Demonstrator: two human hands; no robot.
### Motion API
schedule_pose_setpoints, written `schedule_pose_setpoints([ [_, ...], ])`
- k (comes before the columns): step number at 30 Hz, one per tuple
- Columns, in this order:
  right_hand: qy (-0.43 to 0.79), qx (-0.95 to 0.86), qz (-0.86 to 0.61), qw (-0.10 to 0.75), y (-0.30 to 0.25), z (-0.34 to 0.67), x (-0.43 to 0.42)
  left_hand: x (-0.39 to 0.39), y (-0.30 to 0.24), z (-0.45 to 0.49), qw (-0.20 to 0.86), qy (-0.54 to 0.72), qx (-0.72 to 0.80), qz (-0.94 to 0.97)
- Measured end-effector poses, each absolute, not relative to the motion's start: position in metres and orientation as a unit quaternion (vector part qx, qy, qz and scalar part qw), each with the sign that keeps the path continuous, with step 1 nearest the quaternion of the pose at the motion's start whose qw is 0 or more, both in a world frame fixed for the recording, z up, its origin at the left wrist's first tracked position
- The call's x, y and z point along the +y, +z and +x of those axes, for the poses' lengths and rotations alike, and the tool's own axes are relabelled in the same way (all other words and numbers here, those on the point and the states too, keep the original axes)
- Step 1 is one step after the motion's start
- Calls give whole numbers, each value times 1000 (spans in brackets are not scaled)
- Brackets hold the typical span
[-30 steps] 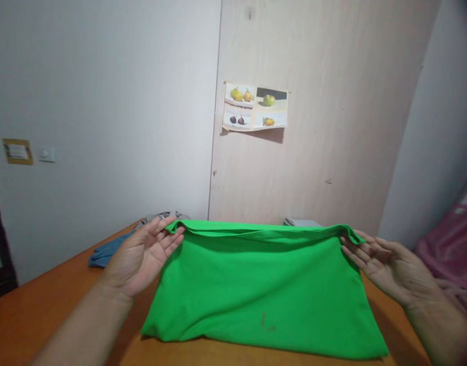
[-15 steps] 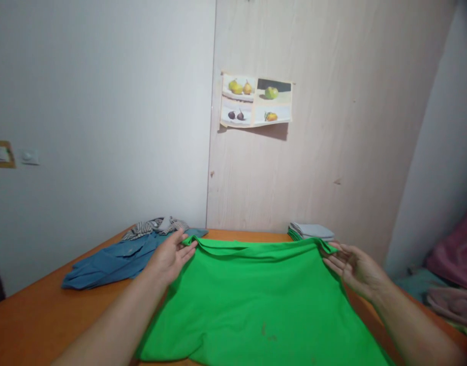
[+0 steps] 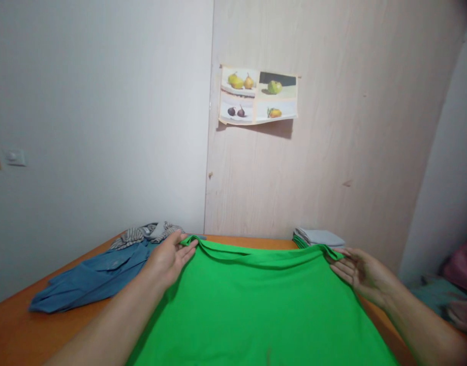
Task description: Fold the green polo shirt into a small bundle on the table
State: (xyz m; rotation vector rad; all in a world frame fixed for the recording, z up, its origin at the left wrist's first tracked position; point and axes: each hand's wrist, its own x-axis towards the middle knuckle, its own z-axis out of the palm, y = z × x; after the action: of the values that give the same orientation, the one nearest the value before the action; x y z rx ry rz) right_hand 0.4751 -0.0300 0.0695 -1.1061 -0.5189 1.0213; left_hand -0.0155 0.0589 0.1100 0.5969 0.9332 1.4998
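Observation:
A bright green cloth garment (image 3: 263, 305), perhaps a T-shirt, is stretched between my two hands above the table. My left hand (image 3: 174, 259) pinches its far left corner between thumb and fingers. At the far right corner my right hand (image 3: 357, 272) pinches the fabric the same way. The far edge sags a little between them, with a folded band along it. The near part of the garment runs out of the bottom of the view, so its full shape is hidden.
On the orange table (image 3: 12, 325) a blue garment (image 3: 99, 277) lies loosely at the left, with a striped cloth (image 3: 145, 234) behind it. A folded stack of cloths (image 3: 320, 237) sits at the back right. Fruit pictures (image 3: 258, 96) hang on the wall behind.
The green garment has come nearer, and its lower edge has dropped out of view. Both hands keep their hold on the corners. The camera view has shifted slightly.

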Motion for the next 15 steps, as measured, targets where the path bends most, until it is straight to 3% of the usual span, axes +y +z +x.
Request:
schedule_pose_setpoints([
  [11,473,-204,-565,644,26,473,20,112,56,8,588,609,487,213],
  [15,460,-196,-584,640,27,488,25,117,61,3,582,620,478,220],
])
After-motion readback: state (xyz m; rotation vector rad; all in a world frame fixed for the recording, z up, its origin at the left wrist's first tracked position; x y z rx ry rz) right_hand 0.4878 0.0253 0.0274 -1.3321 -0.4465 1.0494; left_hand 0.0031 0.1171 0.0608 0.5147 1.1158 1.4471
